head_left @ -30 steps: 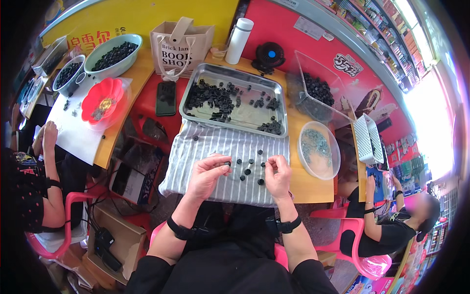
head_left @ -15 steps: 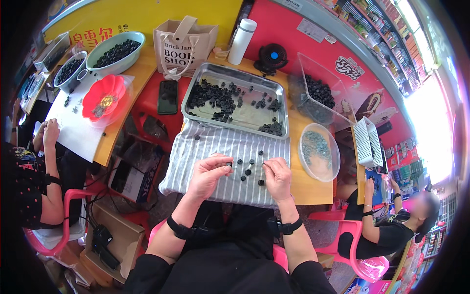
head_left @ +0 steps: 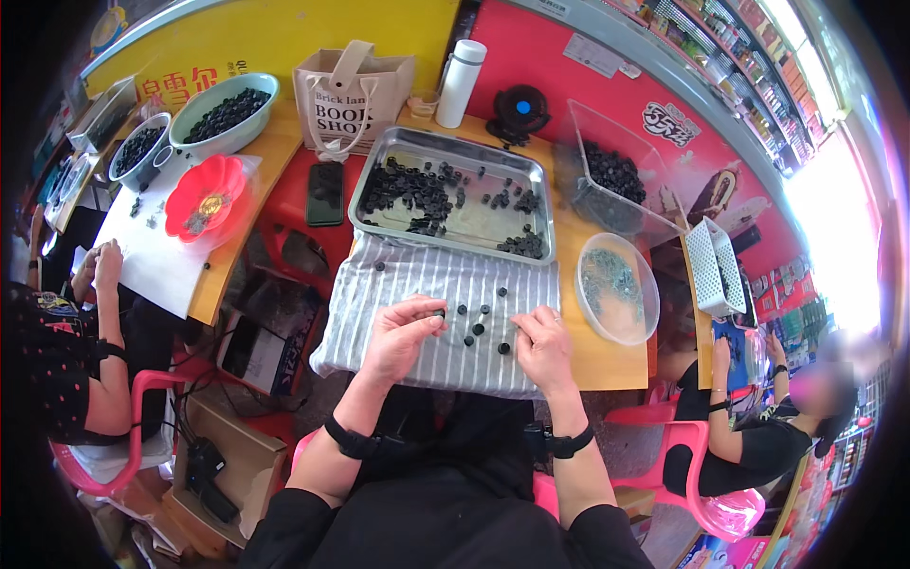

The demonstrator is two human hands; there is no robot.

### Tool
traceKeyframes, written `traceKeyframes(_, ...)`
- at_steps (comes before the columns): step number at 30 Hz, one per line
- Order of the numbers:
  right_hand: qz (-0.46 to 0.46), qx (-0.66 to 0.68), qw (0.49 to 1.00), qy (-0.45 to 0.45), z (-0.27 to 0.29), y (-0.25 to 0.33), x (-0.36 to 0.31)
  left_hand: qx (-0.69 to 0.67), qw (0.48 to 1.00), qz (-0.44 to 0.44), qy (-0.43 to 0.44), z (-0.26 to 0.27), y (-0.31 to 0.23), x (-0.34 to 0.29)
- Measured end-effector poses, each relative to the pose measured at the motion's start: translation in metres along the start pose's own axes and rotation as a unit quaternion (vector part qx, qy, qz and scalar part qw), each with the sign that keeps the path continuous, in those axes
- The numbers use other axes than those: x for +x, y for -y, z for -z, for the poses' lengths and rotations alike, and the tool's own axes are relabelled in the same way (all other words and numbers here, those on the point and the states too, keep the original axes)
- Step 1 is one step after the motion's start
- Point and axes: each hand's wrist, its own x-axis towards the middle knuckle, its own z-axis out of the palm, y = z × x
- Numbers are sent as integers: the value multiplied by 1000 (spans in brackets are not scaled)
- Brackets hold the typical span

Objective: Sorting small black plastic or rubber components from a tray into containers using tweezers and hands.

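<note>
My left hand (head_left: 394, 341) pinches a small round black plastic piece (head_left: 439, 314) between thumb and fingers, above a grey-and-white striped cloth (head_left: 353, 327). To its right my right hand (head_left: 546, 351) has thumb and forefinger pressed together; whatever sits in that pinch is too small to make out. Several loose black pieces (head_left: 478, 329) lie on the cloth between the two hands. Beyond the cloth is a metal tray (head_left: 479, 220) partly filled with more of these black pieces. A round clear tub (head_left: 621, 322) of small thin greyish pieces stands right of my right hand.
A clear bin (head_left: 604, 211) of black pieces, a small fan (head_left: 520, 112), a white flask (head_left: 461, 85), a canvas bag (head_left: 346, 95) and a phone (head_left: 325, 194) surround the tray. People sit at both sides. A red flower-shaped dish (head_left: 204, 204) is at the left.
My right hand has shifted slightly lower, its pinch kept closed. My left hand still grips the black piece in nearly the same place. The whole view has tilted a little.
</note>
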Motion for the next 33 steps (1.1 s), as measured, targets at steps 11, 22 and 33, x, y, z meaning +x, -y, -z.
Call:
traceKeyframes(11,-107,198,967,-120,-9,2,-19,-114,992,47,-1,-2,-2,-5)
traceKeyframes(22,-85,473,860,-169,1,100,-15,-181,977,93,67,-32,2,-21)
traceKeyframes(33,-25,318,924,-211,-6,108,-18,-152,981,81,87,-31,2,-23)
